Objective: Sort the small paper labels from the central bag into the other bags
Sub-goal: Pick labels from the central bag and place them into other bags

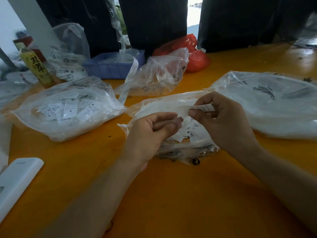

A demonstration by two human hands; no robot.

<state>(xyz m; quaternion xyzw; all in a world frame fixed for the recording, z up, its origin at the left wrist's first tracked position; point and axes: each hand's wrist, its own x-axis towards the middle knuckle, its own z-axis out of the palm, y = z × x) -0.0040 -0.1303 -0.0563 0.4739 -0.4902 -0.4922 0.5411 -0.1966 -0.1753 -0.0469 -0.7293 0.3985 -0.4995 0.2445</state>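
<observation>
The central clear plastic bag (185,148) lies open on the orange table, with small white paper labels (186,132) inside, one marked M. My right hand (221,121) pinches a white label (203,107) between thumb and forefinger just above that bag. My left hand (151,133) hovers over the bag's left side with fingers curled against the thumb; nothing clearly shows between them. A bag (68,110) holding several labels sits to the left. Another large clear bag (274,103) lies to the right.
Behind stand a crumpled clear bag (159,74), a red bag (193,54), a blue tray (113,66) with a strip of labels (132,73) hanging out, and a bottle (36,66). A white flat object (17,182) lies at the near left. Orange table (163,194).
</observation>
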